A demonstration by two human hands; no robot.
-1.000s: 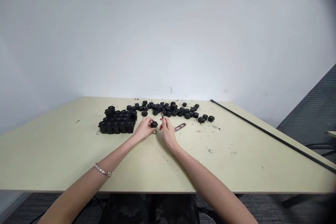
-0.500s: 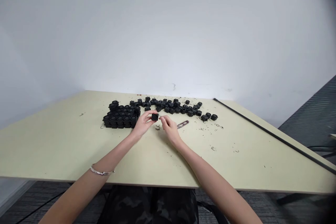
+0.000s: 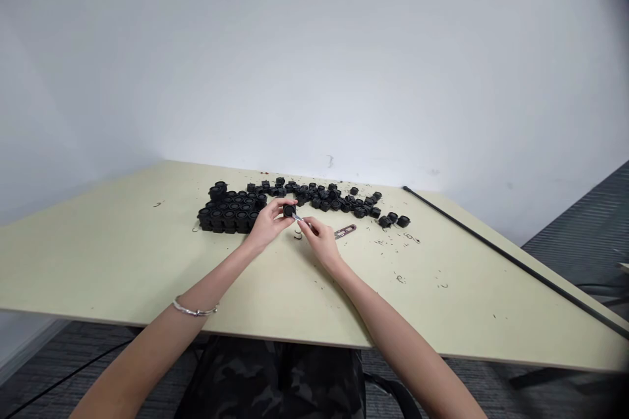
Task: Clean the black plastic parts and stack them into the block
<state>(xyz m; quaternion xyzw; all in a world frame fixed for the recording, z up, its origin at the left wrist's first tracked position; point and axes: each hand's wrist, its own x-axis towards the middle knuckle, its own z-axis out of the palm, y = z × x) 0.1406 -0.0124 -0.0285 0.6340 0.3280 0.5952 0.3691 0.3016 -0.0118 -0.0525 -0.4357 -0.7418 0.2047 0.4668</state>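
My left hand (image 3: 269, 222) is closed round a small black round part (image 3: 289, 211), held just above the pale green table (image 3: 122, 262). My right hand (image 3: 318, 237) pinches a thin metal tool (image 3: 297, 218) whose tip touches that part. A silver bracelet (image 3: 194, 309) sits on my left wrist. Just left of my hands, black parts stand packed in a neat block (image 3: 230, 213). Behind my hands lies a loose row of the same black parts (image 3: 334, 200).
A small flat metal piece (image 3: 344, 230) lies on the table right of my right hand. Small dark shavings (image 3: 400, 255) are scattered to the right. A long black rod (image 3: 511, 260) runs along the table's right edge. A white wall stands behind.
My left hand has lifted the black part off the table. My right hand has brought the tool's tip from pointing up to touching the part. The camera has shifted slightly.
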